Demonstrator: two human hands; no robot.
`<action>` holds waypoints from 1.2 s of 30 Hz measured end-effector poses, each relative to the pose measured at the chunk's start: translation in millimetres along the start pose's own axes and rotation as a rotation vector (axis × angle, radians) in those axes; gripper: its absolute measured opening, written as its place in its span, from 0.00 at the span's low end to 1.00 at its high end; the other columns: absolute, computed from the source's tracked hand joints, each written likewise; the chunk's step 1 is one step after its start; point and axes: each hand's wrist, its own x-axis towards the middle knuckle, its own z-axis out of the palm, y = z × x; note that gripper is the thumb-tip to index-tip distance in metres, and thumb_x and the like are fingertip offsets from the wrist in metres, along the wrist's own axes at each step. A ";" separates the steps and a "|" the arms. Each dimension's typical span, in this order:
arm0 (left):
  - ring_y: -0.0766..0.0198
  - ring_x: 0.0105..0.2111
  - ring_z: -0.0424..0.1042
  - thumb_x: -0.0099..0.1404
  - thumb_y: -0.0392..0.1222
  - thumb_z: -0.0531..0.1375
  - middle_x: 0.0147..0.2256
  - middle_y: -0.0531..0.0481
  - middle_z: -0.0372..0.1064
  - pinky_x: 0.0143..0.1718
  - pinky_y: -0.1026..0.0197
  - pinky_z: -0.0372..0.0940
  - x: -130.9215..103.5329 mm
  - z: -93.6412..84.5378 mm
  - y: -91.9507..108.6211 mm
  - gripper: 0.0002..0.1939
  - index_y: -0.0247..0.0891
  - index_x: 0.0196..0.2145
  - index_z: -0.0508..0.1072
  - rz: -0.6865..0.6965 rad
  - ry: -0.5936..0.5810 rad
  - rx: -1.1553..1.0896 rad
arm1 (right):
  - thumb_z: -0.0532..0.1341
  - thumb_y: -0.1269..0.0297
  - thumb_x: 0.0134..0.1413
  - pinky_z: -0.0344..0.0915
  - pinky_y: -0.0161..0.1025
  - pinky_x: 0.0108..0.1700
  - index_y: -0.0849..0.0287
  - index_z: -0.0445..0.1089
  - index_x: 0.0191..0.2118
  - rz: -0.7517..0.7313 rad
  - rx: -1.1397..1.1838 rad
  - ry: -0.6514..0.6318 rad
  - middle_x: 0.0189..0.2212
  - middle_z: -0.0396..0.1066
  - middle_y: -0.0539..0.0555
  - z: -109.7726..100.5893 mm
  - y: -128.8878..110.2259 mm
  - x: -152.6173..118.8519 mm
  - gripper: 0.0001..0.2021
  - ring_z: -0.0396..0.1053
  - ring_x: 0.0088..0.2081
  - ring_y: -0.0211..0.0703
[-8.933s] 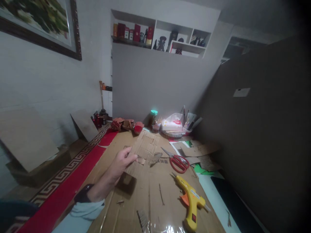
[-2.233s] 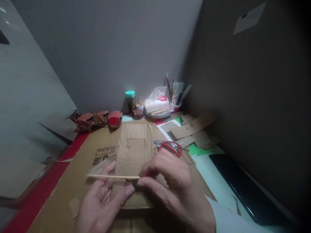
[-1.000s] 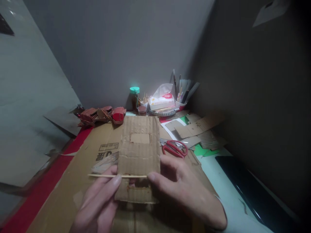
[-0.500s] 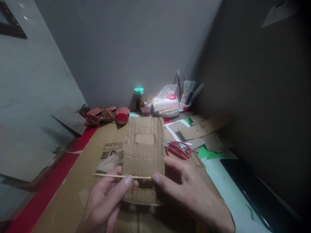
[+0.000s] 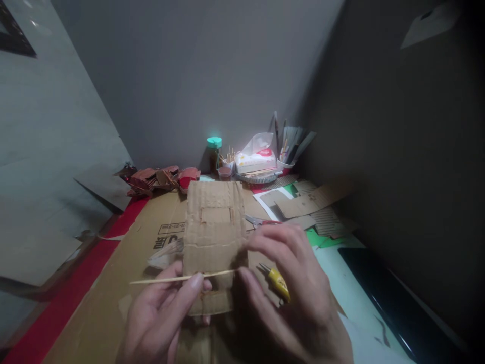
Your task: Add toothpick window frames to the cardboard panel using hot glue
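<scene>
My left hand (image 5: 161, 308) is closed on a corrugated cardboard piece (image 5: 214, 237), held up by its lower left side. Its thumb presses a thin wooden skewer (image 5: 159, 280) crosswise over the cardboard. There are two rectangular cutouts in this piece, one high and one low. My right hand (image 5: 293, 283) is beside the cardboard's right edge, fingers curved and apart from the thumb. The thumb tip is at the skewer's right end; whether they touch I cannot tell. A yellow-handled tool with a metal tip (image 5: 278, 284) lies beneath the right hand, which also partly covers red-handled scissors (image 5: 255, 221).
A large cardboard sheet (image 5: 94, 283) covers much of the table. Reddish cardboard pieces (image 5: 159, 181), a green-lidded jar (image 5: 214, 146), a tissue pack (image 5: 255, 161) and a cup of brushes (image 5: 286, 164) stand behind. Cardboard scraps (image 5: 314, 202) and a black, glossy flat object (image 5: 390, 298) are right.
My right hand has come off the cardboard and its fingers have opened, uncovering the yellow-handled tool. The cardboard and skewer have shifted slightly left, and the skewer now slants more.
</scene>
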 end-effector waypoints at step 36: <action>0.61 0.29 0.68 0.53 0.54 0.69 0.28 0.51 0.69 0.25 0.67 0.67 7.8 -3.2 -10.7 0.14 0.41 0.26 0.75 0.169 -0.106 0.426 | 0.53 0.72 0.58 0.56 0.44 0.40 0.64 0.69 0.33 0.100 0.110 -0.485 0.30 0.67 0.54 -1.8 0.9 2.3 0.08 0.61 0.34 0.43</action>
